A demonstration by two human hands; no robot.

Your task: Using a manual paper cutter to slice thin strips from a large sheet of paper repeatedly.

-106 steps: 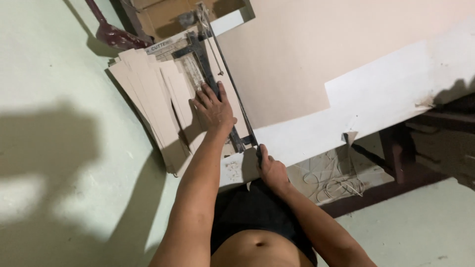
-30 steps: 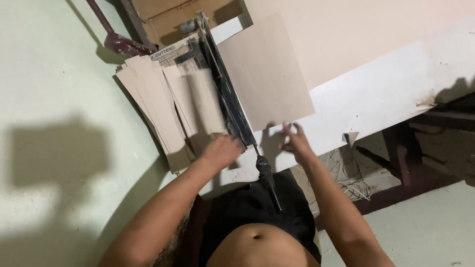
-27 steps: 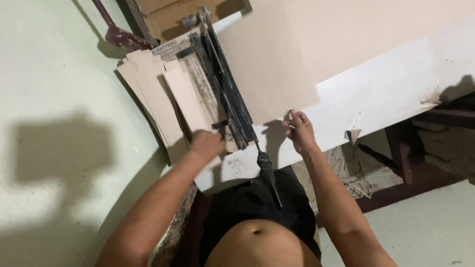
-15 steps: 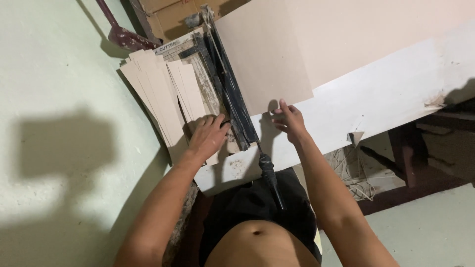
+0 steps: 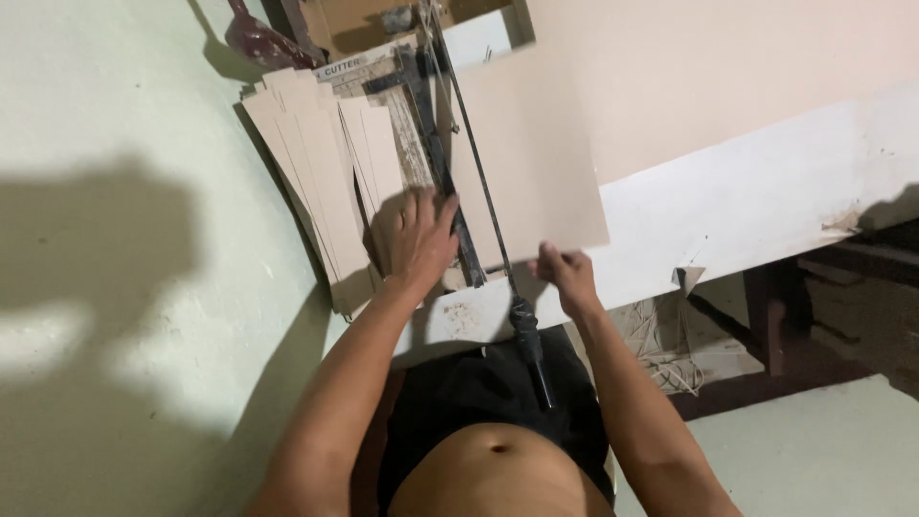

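A black paper cutter (image 5: 450, 182) lies on a white table (image 5: 766, 201), its blade arm raised and its black handle (image 5: 528, 345) pointing toward my body. My left hand (image 5: 419, 237) presses flat on the cutter's base beside the clamp bar, next to cut beige strips (image 5: 316, 182). My right hand (image 5: 567, 275) pinches the near edge of a large beige cardboard sheet (image 5: 536, 163) that lies across the cutter's right side.
A pale green wall (image 5: 124, 287) runs along the left. A bigger beige sheet (image 5: 728, 67) covers the table behind. A dark red object (image 5: 258, 43) sits at the top left. A wooden bench frame (image 5: 785, 325) and tangled strings (image 5: 661, 345) lie under the table.
The blade arm, down 3.5 s ago, is now raised. My right hand has taken the beige sheet's near edge and shifted it over the cutter; my left hand moved back onto the base.
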